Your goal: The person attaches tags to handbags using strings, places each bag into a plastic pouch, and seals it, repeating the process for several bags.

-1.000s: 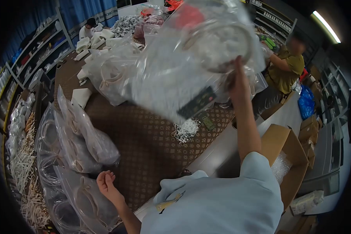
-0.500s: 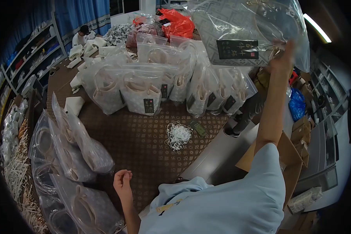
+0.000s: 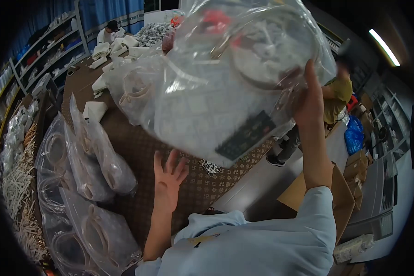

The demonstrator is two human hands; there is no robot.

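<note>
My right hand [image 3: 308, 99] grips the edge of a large clear plastic bag [image 3: 193, 106], raised in front of me. Inside it are a pale patterned bag with round handles and a dark tag [image 3: 245, 137]. Below the bag's lower left edge, my left hand [image 3: 169, 181] is raised over the brown table, fingers spread, holding nothing. Partly covered by the raised bag, a pile of white strings [image 3: 210, 167] lies on the table [image 3: 140, 181]. Several plastic-wrapped bags [image 3: 110, 158] lie to the left of my left hand.
Another wrapped bag [image 3: 132, 89] stands behind the raised one. A seated person [image 3: 106, 34] is at the far left and another person [image 3: 338, 92] stands at the right. An open cardboard box [image 3: 338, 193] is by my right arm. Shelves line both sides.
The held bag has come down and left, nearer to me, and now hides most of the standing bags. My left hand has risen and its fingers have spread. A person at the right has come into view.
</note>
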